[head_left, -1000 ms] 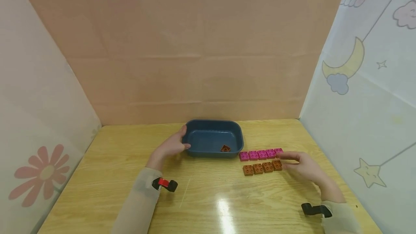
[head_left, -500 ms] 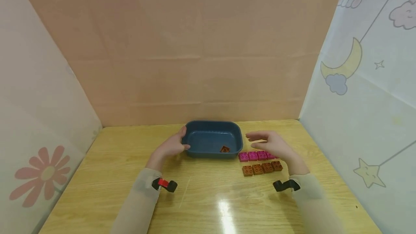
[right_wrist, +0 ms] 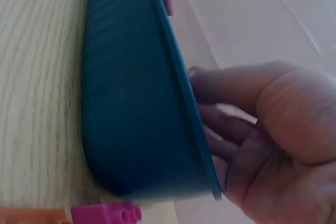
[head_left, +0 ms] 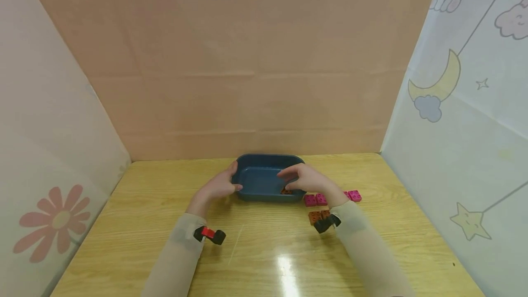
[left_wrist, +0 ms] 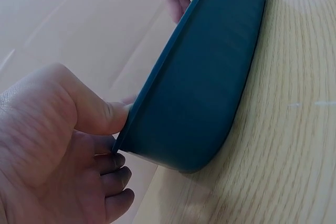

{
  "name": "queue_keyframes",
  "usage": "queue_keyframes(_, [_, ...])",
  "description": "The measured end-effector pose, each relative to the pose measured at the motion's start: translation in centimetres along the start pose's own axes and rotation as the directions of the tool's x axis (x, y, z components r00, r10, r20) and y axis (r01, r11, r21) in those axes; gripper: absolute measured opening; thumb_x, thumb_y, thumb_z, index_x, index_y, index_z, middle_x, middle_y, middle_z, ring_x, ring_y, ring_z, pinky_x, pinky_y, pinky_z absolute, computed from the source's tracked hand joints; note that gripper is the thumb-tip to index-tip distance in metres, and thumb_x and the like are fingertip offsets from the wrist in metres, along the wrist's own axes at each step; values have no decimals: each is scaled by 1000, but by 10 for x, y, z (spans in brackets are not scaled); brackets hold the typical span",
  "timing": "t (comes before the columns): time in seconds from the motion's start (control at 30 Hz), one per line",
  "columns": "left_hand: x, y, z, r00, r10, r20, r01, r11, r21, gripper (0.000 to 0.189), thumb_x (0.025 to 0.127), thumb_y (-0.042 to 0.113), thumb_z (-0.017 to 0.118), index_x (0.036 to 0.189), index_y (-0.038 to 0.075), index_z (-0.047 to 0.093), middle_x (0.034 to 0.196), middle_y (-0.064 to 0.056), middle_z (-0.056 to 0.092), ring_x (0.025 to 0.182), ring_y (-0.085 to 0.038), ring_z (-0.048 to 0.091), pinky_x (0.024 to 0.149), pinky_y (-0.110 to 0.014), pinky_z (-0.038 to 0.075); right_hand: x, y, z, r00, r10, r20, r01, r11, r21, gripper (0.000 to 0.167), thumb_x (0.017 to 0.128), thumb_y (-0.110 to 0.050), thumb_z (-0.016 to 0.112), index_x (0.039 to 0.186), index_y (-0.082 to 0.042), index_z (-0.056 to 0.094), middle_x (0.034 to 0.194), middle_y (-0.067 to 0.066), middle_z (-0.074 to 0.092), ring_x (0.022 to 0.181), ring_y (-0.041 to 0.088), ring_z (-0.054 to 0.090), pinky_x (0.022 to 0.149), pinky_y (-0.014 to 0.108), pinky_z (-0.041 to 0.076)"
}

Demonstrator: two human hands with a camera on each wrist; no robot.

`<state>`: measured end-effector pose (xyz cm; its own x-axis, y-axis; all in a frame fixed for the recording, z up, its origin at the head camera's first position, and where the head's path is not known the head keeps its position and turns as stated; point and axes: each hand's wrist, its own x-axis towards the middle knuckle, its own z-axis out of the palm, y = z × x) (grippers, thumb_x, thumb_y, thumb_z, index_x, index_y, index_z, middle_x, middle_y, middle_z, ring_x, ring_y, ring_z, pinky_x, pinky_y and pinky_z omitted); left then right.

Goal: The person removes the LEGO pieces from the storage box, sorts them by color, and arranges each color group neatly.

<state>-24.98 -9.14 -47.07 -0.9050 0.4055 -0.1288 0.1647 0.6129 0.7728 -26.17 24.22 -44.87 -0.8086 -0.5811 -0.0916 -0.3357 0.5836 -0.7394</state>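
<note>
A dark blue rectangular tray [head_left: 257,197] lies near the back of the wooden table. My left hand [head_left: 216,184] holds its left end, thumb at the near side and fingers round the far side; the left wrist view shows that thumb at the rim. My right hand [head_left: 311,180] reaches over the right end, thumb and fingers spread apart, with nothing visible between them. Just under its thumb, inside the tray, sits a brown toy building brick [head_left: 284,192]. The right wrist view shows the right fingers partly hidden behind the tray wall.
Right of the tray runs a row of pink bricks [head_left: 310,200], with a row of brown bricks [head_left: 315,217] nearer me. My right forearm covers part of both rows. A peach cloth [head_left: 255,81] hangs behind, and pale printed panels [head_left: 453,150] stand at the sides.
My right hand has left the right end of the brick rows and moved left over the pink row to inside the tray. My left hand stays on the tray.
</note>
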Motion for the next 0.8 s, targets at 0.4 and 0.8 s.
queue_keyframes(0.4, [-1, -1, -1, 1000, 13, 4, -13, 1000, -1, 91, 105, 9, 65, 169, -2, 1, 177, -20, 1, 163, -36, 7, 130, -54, 12, 22, -3, 8, 998, 61, 27, -59, 995, -76, 46, 93, 3, 79, 139, -5, 72, 134, 11, 73, 116, 27, 72, 95, 44, 61])
queue_keyframes(0.8, [0, 0, -1, 1000, 6, 10, -6, 1000, 3, 92, 105, 9, 66, 169, -1, 1, 177, -20, 1, 163, -36, 6, 130, -54, 12, 27, -2, 11, 1000, 23, 8, -22, 989, -149, 47, 94, -7, 83, 139, -7, 72, 137, 8, 72, 126, 30, 67, 105, 48, 55])
